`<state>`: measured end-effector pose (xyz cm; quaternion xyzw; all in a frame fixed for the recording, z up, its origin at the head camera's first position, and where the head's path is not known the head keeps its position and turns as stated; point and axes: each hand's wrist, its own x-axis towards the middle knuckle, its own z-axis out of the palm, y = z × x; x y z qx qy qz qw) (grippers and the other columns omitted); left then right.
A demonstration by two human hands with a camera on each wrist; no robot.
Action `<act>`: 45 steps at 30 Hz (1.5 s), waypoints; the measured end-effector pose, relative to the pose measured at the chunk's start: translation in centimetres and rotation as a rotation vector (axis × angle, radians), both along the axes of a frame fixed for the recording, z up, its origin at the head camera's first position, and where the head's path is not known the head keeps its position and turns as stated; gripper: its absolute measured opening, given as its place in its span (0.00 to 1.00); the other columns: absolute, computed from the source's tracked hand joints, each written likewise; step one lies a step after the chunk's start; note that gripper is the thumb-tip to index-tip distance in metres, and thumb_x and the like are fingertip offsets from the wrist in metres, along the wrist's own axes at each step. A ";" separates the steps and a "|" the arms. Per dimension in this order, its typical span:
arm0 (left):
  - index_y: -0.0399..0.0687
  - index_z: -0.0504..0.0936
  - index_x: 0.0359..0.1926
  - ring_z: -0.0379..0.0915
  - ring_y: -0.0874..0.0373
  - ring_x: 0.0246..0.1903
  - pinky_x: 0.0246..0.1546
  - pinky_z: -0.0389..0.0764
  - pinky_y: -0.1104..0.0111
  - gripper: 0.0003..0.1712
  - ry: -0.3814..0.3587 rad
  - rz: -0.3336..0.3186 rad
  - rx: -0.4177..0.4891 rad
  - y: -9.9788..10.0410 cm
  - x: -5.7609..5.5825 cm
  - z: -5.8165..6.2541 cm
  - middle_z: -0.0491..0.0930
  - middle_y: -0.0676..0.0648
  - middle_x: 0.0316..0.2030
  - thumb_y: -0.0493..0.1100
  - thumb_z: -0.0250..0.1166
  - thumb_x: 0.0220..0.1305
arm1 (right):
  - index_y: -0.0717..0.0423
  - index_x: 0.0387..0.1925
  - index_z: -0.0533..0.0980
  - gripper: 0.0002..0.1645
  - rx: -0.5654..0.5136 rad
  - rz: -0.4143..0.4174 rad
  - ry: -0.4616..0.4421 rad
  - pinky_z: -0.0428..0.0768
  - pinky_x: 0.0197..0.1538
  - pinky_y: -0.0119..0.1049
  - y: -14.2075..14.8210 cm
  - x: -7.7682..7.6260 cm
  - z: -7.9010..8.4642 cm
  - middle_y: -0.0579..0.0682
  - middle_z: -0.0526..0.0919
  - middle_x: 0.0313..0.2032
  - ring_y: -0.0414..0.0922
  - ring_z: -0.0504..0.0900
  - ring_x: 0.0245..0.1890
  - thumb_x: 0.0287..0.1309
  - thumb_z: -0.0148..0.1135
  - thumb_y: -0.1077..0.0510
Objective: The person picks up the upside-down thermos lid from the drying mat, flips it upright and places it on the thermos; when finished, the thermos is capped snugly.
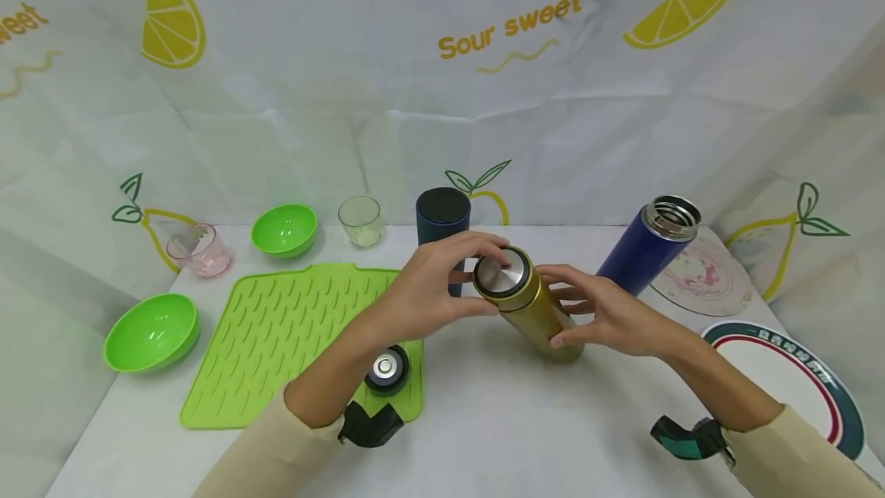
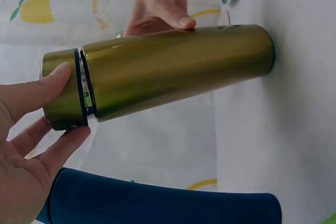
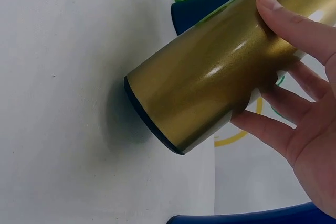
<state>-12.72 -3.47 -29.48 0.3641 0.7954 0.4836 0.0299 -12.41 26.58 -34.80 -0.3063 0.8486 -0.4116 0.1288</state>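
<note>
A gold thermos flask (image 1: 535,325) leans to the left in the head view, its body held by my right hand (image 1: 611,313) with the thumb in front and the fingers behind. My left hand (image 1: 425,287) grips its gold lid (image 2: 58,98), which has a steel top. A narrow gap with a glint of metal shows between lid and body in the left wrist view. The flask's dark-edged base (image 3: 152,119) is close over the white table. Behind my left hand stands a dark blue thermos (image 1: 442,214) with its lid on.
An uncapped blue flask (image 1: 639,252) stands at the right, near a pink-patterned plate (image 1: 733,290) and a white round board (image 1: 767,383). A black-and-steel lid (image 1: 387,370) lies on the green mat (image 1: 290,329). Green bowls (image 1: 152,333) and glasses (image 1: 361,221) stand left and behind.
</note>
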 end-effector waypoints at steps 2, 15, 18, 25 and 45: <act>0.51 0.82 0.53 0.74 0.58 0.66 0.56 0.86 0.65 0.27 -0.012 0.001 0.003 0.0 0.0 -0.1 0.77 0.53 0.64 0.35 0.80 0.51 | 0.50 0.74 0.62 0.52 -0.005 -0.001 0.001 0.86 0.58 0.50 0.0 0.0 -0.1 0.60 0.71 0.71 0.66 0.77 0.65 0.51 0.79 0.54; 0.51 0.78 0.65 0.76 0.59 0.57 0.48 0.87 0.73 0.35 0.076 0.071 0.011 0.6 0.9 -0.8 0.72 0.49 0.57 0.43 0.78 0.57 | 0.52 0.74 0.62 0.50 -0.015 0.004 0.047 0.86 0.56 0.51 -0.3 0.4 -0.1 0.62 0.72 0.70 0.69 0.77 0.64 0.54 0.77 0.56; 0.49 0.77 0.68 0.76 0.59 0.56 0.48 0.87 0.74 0.37 0.059 0.093 0.009 0.6 0.9 -0.7 0.71 0.48 0.56 0.44 0.78 0.57 | 0.53 0.74 0.62 0.50 -0.013 0.005 0.050 0.86 0.57 0.51 -0.3 0.4 -0.1 0.63 0.72 0.70 0.69 0.77 0.64 0.54 0.77 0.56; 0.49 0.78 0.67 0.76 0.57 0.57 0.47 0.87 0.73 0.38 0.044 0.085 0.030 0.2 0.9 -0.4 0.71 0.48 0.56 0.42 0.79 0.54 | 0.51 0.75 0.62 0.50 -0.010 0.008 0.056 0.86 0.57 0.50 -0.2 0.3 -0.1 0.61 0.72 0.70 0.67 0.77 0.64 0.54 0.77 0.56; 0.55 0.77 0.68 0.75 0.64 0.50 0.38 0.85 0.76 0.43 0.118 0.069 -0.069 0.5 0.4 -0.4 0.73 0.53 0.53 0.54 0.81 0.50 | 0.53 0.74 0.63 0.49 0.007 0.020 0.067 0.87 0.54 0.50 -0.3 0.4 -0.1 0.62 0.73 0.69 0.68 0.79 0.62 0.54 0.77 0.55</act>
